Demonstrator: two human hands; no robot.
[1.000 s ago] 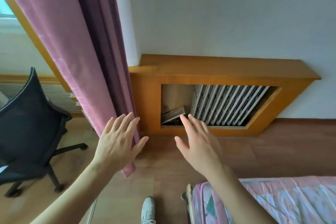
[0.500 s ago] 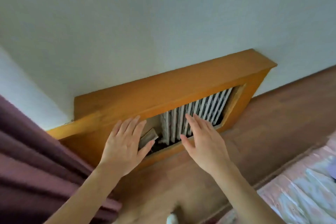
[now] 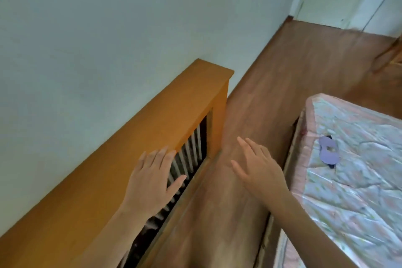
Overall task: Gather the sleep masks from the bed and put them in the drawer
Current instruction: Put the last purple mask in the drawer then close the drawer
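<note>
Turning toward bed [image 3: 359,191], both hands spread, holding nothing.
Risking missing masks: only one sleep mask [image 3: 327,152] showing; left hand [image 3: 152,183], right hand [image 3: 258,169] hovering apart from it.

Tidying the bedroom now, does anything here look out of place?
One purple sleep mask lies loose on the bed, near its floor-side edge. Both hands, left and right, are open and empty.

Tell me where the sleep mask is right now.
In the head view, the purple sleep mask lies on the bed at right, near its left edge, beyond the right hand.
</note>
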